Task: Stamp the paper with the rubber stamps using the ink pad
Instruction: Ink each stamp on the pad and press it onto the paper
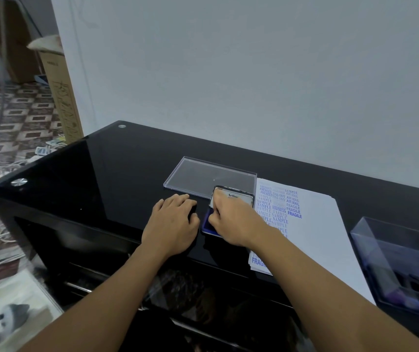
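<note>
The ink pad [207,222] lies open on the black table, blue pad showing, its lid [239,196] tilted up behind. My right hand [231,222] is over the blue pad with its fingers curled downward, pinching a small rubber stamp that the fingers hide almost entirely. My left hand [173,224] rests on the table just left of the ink pad, fingers relaxed and slightly spread. The white paper [317,224] lies right of the pad, with several blue prints such as SAMPLE, AIR MAIL and FRAGILE along its left side.
A clear plastic lid [190,171] lies flat behind the ink pad. A clear box [370,237] holding dark stamps stands at the table's right end. The wall runs close behind the table. The table's left edge [38,163] drops to a floor with cables and a cardboard box.
</note>
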`<state>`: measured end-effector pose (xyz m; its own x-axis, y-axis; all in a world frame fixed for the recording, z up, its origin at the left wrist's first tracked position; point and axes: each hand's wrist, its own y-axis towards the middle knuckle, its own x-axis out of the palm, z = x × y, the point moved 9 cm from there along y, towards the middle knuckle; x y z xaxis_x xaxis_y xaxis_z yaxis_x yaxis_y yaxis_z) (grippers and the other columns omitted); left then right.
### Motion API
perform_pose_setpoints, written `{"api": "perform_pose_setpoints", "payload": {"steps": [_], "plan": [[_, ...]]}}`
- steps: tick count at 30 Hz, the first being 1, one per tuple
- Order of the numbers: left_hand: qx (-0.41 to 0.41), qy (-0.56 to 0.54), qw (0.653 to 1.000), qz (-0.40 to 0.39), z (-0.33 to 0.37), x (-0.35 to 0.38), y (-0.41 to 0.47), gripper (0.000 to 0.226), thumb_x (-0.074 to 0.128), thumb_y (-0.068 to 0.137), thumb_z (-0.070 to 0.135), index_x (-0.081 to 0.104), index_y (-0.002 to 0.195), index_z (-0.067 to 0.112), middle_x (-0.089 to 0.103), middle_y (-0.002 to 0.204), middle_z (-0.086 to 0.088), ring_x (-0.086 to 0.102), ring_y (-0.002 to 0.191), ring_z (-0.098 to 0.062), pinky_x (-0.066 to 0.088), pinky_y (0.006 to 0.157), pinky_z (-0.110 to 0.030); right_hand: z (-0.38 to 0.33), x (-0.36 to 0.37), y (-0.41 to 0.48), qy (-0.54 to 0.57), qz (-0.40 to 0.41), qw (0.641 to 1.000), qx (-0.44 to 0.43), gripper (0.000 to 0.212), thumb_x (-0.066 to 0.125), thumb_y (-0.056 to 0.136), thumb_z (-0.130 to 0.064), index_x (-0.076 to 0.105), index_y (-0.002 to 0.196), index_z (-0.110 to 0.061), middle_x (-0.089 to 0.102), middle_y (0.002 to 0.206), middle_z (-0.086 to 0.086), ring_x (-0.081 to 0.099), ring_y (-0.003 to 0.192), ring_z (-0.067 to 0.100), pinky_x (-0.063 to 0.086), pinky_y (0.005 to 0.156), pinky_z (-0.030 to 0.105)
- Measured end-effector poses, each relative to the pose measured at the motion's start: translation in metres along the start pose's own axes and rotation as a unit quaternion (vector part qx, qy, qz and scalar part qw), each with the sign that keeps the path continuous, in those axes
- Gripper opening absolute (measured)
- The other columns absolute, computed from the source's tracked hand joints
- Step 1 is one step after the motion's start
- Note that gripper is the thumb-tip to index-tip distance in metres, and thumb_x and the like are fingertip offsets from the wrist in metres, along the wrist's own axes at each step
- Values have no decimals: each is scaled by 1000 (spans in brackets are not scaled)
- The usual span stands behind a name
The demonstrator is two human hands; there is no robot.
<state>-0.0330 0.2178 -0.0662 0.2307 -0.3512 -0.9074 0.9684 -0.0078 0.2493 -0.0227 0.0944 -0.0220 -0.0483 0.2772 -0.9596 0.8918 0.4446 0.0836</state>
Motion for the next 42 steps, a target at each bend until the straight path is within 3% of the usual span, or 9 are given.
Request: {"api": "perform_pose_setpoints", "payload": {"steps": [12, 24, 29, 34, 42], "plan": [[1, -4, 1000, 6, 0, 0, 1, 44, 36, 101, 37, 48, 142, 26, 39, 155, 6, 29, 145, -12, 18, 122, -42, 5, -2, 7, 20, -10, 1000, 21, 12, 46, 96, -24, 40, 92, -14, 54, 78, 7, 48, 74, 30, 37, 65, 37], [2, 1, 1000, 2, -1, 1, 0, 45, 36, 101, 37, 47, 143, 26, 39, 155, 5, 29, 145, -12, 18, 122, -42, 5, -1, 3, 35, -1, 999, 25, 11, 45, 94, -23, 39, 89, -15, 56, 76, 7, 52, 69, 26, 37, 59, 37], [1, -1, 1000, -1, 0, 1, 0, 45, 35, 102, 37, 46, 144, 26, 38, 156, 6, 28, 146, -12, 17, 123, -42, 6, -3, 6, 40, -6, 999, 29, 13, 46, 95, -26, 40, 87, -17, 53, 75, 2, 50, 74, 26, 38, 65, 37], [3, -2, 1000, -1, 1, 0, -1, 45, 35, 102, 37, 46, 144, 26, 38, 155, 5, 28, 146, -12, 17, 123, -42, 5, -3, 2, 34, 2, 999, 24, 12, 46, 94, -25, 39, 89, -17, 54, 75, 5, 50, 68, 24, 38, 59, 36], [-6, -13, 1000, -23, 1, 0, 1, 45, 39, 102, 34, 46, 145, 24, 37, 157, 4, 28, 146, -14, 16, 123, -43, 5, -2, 1, 31, -44, 998, 31, 12, 38, 99, -29, 40, 93, -18, 62, 92, 13, 56, 81, 32, 46, 73, 42]]}}
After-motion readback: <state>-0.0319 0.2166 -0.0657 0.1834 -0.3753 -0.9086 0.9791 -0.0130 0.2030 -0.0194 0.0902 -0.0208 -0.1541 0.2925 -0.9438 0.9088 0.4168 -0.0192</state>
